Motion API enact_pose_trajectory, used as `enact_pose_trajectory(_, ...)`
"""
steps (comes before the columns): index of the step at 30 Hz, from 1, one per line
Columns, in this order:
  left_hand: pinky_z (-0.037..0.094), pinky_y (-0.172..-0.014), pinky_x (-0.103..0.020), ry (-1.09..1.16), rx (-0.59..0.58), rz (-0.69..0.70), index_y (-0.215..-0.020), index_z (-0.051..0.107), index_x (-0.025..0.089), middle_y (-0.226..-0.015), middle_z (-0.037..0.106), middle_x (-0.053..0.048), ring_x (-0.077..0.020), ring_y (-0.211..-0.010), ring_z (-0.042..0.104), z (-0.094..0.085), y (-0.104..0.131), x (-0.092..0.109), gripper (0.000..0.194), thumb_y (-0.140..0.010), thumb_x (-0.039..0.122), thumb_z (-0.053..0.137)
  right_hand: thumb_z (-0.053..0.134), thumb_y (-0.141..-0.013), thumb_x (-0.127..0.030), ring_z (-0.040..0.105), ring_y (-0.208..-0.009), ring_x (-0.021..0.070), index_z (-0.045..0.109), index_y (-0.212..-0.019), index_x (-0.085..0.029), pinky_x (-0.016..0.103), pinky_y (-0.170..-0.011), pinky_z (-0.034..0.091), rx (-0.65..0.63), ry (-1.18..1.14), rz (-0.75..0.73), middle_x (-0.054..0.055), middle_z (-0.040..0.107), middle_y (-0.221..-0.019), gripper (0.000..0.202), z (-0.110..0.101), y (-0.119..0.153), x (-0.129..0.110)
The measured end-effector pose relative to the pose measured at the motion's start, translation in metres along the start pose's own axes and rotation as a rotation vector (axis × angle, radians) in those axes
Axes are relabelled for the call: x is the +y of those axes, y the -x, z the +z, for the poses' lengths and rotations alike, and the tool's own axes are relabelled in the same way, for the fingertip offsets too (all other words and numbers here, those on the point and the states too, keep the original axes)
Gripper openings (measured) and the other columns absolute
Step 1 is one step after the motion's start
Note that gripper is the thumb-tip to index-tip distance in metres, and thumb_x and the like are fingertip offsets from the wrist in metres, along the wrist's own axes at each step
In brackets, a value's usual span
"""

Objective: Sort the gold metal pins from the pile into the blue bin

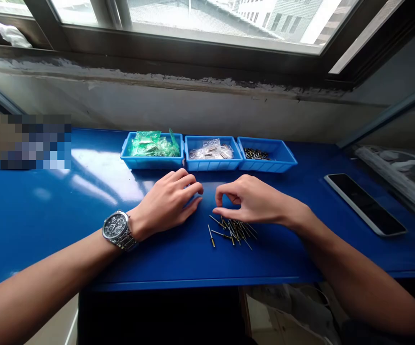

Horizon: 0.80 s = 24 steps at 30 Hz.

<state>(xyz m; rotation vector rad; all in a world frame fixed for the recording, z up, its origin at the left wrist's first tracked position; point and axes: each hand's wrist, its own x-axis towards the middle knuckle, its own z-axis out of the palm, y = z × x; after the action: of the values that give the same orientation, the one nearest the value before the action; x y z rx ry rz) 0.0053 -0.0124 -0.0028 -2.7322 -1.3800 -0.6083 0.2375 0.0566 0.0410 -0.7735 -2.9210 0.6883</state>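
Observation:
A loose pile of blind rivets (241, 231), thin silver pins with brass-coloured ends, lies on the blue tabletop. Just above the pile's far side hovers my right hand (252, 199); its thumb and index finger are apart, with nothing visible between them. To the left of the pile is my left hand (169, 199), palm down, fingers loosely bent and thumb apart, holding nothing that I can see. One rivet (211, 236) lies slightly apart at the pile's left edge. More rivets (256, 154) sit in the left part of the right-hand blue bin (282, 165).
Beyond my hands, a blue bin (150, 163) holds green plastic packets (153, 145), and a middle bin (213, 166) holds clear packets (213, 149). A phone (365, 204) lies at the right. Behind the blue table (150, 268) are a wall and window.

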Motion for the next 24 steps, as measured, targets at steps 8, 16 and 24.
enact_pose_trajectory(8,0.047,-0.084,-0.041,-0.045,-0.060,-0.009,-0.109,0.067,0.016,-0.104,0.066,-0.009,-0.0265,-0.099,0.057,0.002,0.000,0.002,0.021,-0.101,0.028,0.051,0.065,-0.083,-0.037,0.053,-0.056,0.0143,0.070,-0.078,-0.024,0.028,-0.054,0.022,0.004,0.262,0.049,-0.002,0.065,-0.063,0.015,0.017,-0.003,-0.023)
enact_pose_trajectory(16,0.046,-0.084,-0.039,-0.025,-0.076,-0.027,-0.108,0.067,0.016,-0.105,0.066,-0.009,-0.0255,-0.097,0.056,0.001,-0.001,0.002,0.022,-0.102,0.030,0.050,0.059,-0.084,-0.028,0.056,-0.055,0.0131,0.070,-0.076,-0.024,0.028,-0.052,0.021,-0.017,0.230,0.064,-0.003,0.068,-0.064,0.014,0.021,-0.002,-0.027)
enact_pose_trajectory(24,0.045,-0.084,-0.038,-0.002,-0.079,-0.035,-0.107,0.067,0.017,-0.104,0.065,-0.009,-0.0248,-0.096,0.056,0.001,-0.001,0.002,0.021,-0.102,0.029,0.051,0.056,-0.093,-0.029,0.058,-0.056,0.0149,0.069,-0.080,-0.022,0.030,-0.052,0.017,-0.004,0.319,0.049,-0.001,0.071,-0.069,0.020,0.028,-0.002,-0.029)
